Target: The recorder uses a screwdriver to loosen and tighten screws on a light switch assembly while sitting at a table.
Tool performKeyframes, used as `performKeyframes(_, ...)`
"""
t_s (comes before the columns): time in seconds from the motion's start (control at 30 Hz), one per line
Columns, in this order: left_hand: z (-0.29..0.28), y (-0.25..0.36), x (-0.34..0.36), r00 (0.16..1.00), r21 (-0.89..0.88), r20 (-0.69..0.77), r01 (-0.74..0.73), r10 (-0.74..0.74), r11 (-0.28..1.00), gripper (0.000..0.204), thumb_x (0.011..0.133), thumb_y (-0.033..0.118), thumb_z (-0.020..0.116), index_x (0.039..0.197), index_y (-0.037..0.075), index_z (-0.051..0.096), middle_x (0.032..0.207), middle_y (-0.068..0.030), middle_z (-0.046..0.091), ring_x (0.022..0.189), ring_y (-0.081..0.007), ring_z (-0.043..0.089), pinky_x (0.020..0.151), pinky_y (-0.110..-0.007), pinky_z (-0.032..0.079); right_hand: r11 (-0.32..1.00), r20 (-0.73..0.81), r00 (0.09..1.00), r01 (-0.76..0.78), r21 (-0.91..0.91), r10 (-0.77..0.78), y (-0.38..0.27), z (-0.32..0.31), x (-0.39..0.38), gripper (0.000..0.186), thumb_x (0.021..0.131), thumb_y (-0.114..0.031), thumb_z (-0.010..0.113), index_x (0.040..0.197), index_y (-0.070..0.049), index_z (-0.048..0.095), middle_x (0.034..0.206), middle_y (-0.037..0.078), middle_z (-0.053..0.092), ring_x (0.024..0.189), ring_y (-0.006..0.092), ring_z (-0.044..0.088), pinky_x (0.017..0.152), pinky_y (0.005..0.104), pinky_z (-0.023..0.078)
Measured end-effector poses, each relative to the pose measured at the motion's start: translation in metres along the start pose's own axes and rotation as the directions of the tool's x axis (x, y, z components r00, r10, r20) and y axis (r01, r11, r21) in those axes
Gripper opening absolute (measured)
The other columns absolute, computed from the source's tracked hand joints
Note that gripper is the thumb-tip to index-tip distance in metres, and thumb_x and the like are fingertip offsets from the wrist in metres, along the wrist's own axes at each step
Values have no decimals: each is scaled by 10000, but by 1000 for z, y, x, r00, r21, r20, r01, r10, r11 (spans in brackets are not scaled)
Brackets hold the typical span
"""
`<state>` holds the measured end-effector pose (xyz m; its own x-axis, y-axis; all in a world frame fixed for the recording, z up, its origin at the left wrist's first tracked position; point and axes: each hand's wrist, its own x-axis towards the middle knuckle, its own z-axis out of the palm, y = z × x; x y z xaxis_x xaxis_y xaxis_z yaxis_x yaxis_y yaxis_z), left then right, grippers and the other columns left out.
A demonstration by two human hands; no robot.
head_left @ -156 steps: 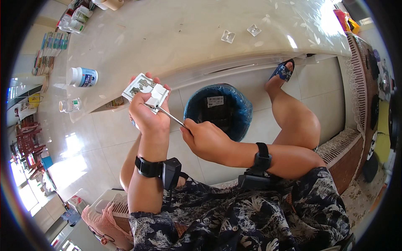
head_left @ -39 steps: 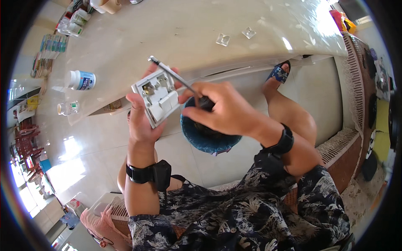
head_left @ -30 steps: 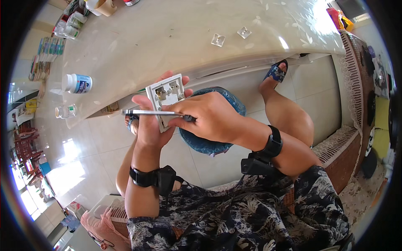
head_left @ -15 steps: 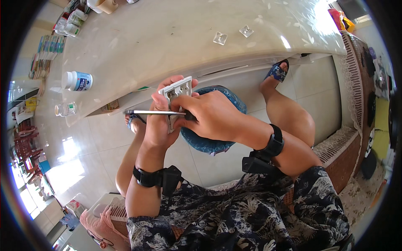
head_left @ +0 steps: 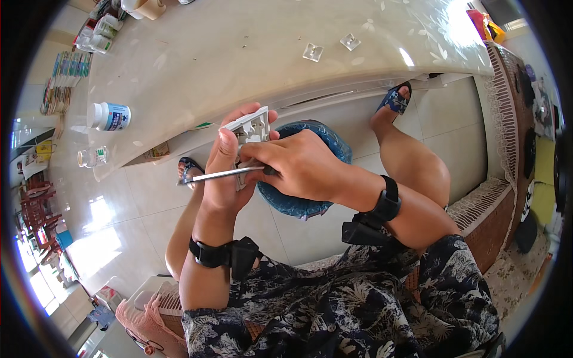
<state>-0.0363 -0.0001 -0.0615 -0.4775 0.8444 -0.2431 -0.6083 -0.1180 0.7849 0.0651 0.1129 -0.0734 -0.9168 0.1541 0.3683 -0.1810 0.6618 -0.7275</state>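
Observation:
My left hand (head_left: pixel 222 194) grips a white plastic switch panel (head_left: pixel 254 124), held upright-ish and tilted, with small fittings showing in its upper part. My right hand (head_left: pixel 301 164) is closed on a screwdriver (head_left: pixel 218 175), its steel shaft lying crosswise over my left palm and pointing left. My right index finger and thumb reach onto the panel, hiding much of its lower part. Below and behind both hands is a blue-lined round bin (head_left: pixel 325 140). Two small clear square pieces (head_left: pixel 313 52) lie on the table beyond.
The cream table (head_left: pixel 280 65) has its front edge beyond my hands. White bottles (head_left: pixel 108 116) stand at its left, near stacked books (head_left: pixel 62 80), with cups (head_left: pixel 149 7) farther back. A wooden seat (head_left: pixel 477 235) with a fringed cover is at the right. My feet are under the table edge.
My right hand has come onto the panel, and the screwdriver has swung from a raised diagonal to nearly level, pointing left. The panel has tilted; lately both hands have shifted only slightly.

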Motion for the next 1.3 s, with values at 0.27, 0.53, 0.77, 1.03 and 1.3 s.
performKeyframes(0.27,-6,-15,4,999,40,40,-29,27,999,703,864,604,517,1327,91,392,1256,-179,483,1041,-249,548,909,-396,491,993,110,994,-2,-122,15,4,-5,-3,417,701,-93,713,1081,-72,543,704,82,633,603,303,614,516,385,468)
performKeyframes(0.53,-8,3,0,978,90,130,-175,163,980,1000,663,677,708,1357,60,338,1300,-179,455,1103,-242,533,922,-366,487,997,58,996,71,21,-72,-1,-13,6,345,737,-123,727,1035,-77,559,720,53,636,579,241,615,514,345,469)
performKeyframes(0.77,-13,16,-7,938,80,180,-313,295,946,1266,363,641,846,1338,29,320,1351,-231,402,1169,-311,513,997,-453,446,807,-215,964,-1,591,159,12,-48,5,304,891,-104,567,1066,-63,321,875,145,535,589,163,548,529,290,435)
performKeyframes(1.03,-25,19,-4,836,-1,411,-399,364,917,1219,387,603,845,1342,12,371,1361,-236,400,1211,-339,487,966,-512,461,658,-132,831,-319,682,540,11,-62,20,169,946,-99,516,1001,-72,359,862,72,565,605,98,588,484,232,456)
performKeyframes(1.3,-35,10,2,811,-195,452,-316,371,929,1084,577,588,788,1405,34,362,1348,-211,438,1206,-420,472,908,-571,478,533,-174,845,-147,833,505,4,-67,25,231,863,30,487,1076,-47,437,962,115,590,644,83,545,518,214,448)
